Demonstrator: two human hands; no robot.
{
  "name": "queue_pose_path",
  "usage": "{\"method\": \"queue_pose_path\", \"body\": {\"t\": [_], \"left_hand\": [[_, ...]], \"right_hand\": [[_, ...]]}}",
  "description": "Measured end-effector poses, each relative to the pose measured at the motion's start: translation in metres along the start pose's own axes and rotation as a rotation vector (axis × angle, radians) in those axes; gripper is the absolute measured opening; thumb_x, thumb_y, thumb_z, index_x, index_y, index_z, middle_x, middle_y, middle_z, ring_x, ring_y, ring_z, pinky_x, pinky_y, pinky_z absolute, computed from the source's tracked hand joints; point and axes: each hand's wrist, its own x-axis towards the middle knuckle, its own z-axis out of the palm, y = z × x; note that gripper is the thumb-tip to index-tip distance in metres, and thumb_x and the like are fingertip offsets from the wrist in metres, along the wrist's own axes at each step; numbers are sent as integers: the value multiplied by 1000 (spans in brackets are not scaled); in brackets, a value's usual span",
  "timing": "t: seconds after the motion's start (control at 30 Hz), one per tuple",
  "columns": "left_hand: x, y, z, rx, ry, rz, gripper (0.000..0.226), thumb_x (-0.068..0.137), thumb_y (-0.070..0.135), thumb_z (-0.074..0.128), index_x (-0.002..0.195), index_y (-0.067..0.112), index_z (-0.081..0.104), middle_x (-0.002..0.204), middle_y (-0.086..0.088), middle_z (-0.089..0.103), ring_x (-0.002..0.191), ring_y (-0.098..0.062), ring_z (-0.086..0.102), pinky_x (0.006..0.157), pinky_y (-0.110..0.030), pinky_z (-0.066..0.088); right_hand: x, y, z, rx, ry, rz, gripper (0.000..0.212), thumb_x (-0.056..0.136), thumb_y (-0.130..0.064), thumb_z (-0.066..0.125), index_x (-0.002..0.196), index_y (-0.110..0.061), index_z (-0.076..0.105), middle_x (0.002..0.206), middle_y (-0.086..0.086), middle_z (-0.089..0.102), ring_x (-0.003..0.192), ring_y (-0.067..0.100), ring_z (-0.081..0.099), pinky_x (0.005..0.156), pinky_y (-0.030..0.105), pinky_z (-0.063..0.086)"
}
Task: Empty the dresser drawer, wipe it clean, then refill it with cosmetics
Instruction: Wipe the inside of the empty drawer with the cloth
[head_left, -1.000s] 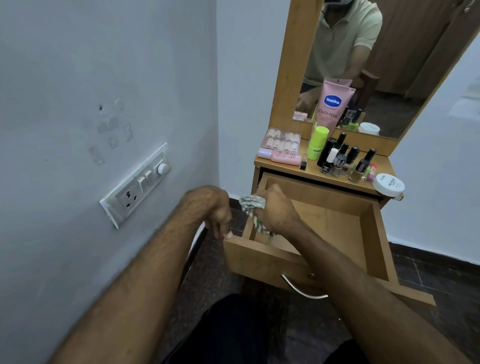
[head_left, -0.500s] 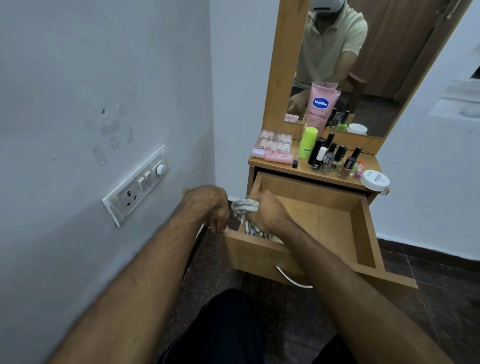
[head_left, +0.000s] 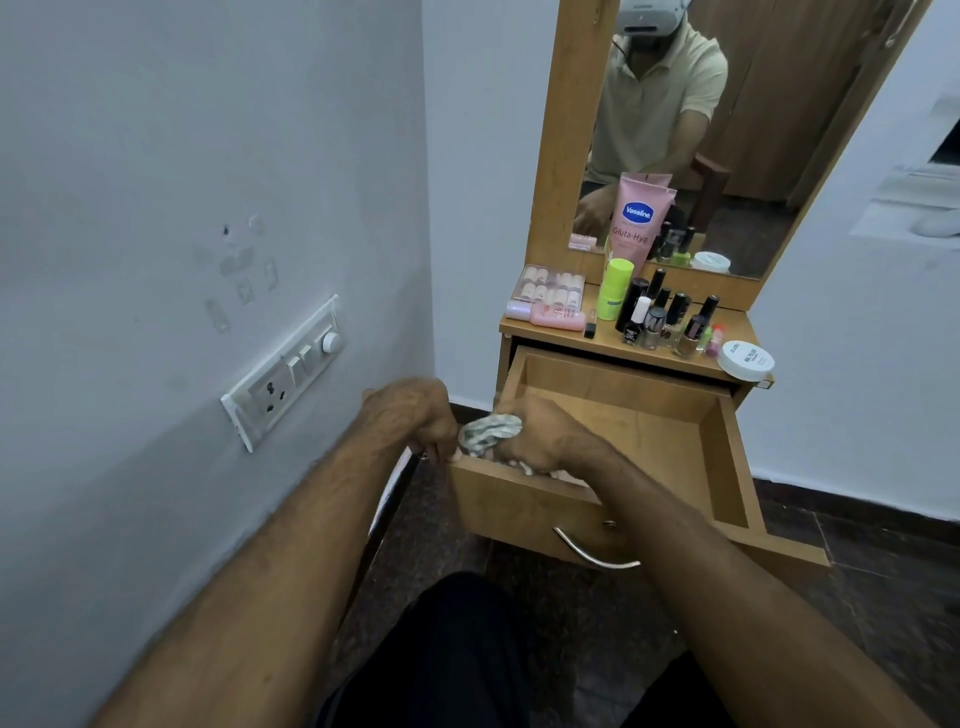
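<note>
The wooden dresser drawer (head_left: 727, 457) stands pulled out, its inside bare apart from my right hand. My right hand (head_left: 540, 436) is shut on a crumpled patterned cloth (head_left: 488, 428), pressed into the drawer's near left corner. My left hand (head_left: 415, 415) grips the drawer's front left corner from outside. On the dresser top (head_left: 608, 340) stand the cosmetics: a pink Vaseline tube (head_left: 638, 218), a green bottle (head_left: 614, 288), several nail polish bottles (head_left: 660, 317), a nail set box (head_left: 550, 288), a pink tube (head_left: 556, 315) and a white jar (head_left: 746, 359).
A grey wall with a switch and socket plate (head_left: 285, 371) runs close along the left. The mirror (head_left: 691, 130) above the dresser reflects a person in a light shirt. A metal handle (head_left: 592, 551) sits on the drawer front. Dark floor lies below, and my dark-clothed knees are at the bottom.
My right hand has shifted the cloth slightly within the drawer's near left corner. The view has drifted a little to the right and up. My left hand keeps its hold.
</note>
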Motion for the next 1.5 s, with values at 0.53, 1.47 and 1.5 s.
{"method": "queue_pose_path", "body": {"t": [0.53, 1.47, 1.5], "left_hand": [[-4, -7, 10, -468, 75, 89, 22, 89, 18, 74, 108, 8, 76, 113, -5, 74, 102, -19, 71, 80, -31, 55], [7, 1, 14, -615, 171, 90, 18, 89, 13, 72, 105, 12, 78, 107, -5, 75, 95, -20, 71, 87, -33, 55], [7, 1, 15, -612, 175, 96, 17, 88, 12, 72, 104, 13, 79, 105, -4, 75, 94, -20, 71, 92, -35, 55]], "right_hand": [[-91, 7, 9, -244, 447, -105, 42, 87, -24, 75, 122, -39, 57, 129, -10, 50, 105, 10, 51, 75, 24, 42], [-58, 82, 87, -995, 439, -641, 38, 83, -28, 72, 121, -21, 69, 119, 4, 61, 99, 23, 51, 76, 37, 40], [-65, 88, 83, -913, 478, -571, 50, 76, -28, 80, 124, -21, 67, 121, 5, 61, 99, 24, 52, 76, 38, 45]]}}
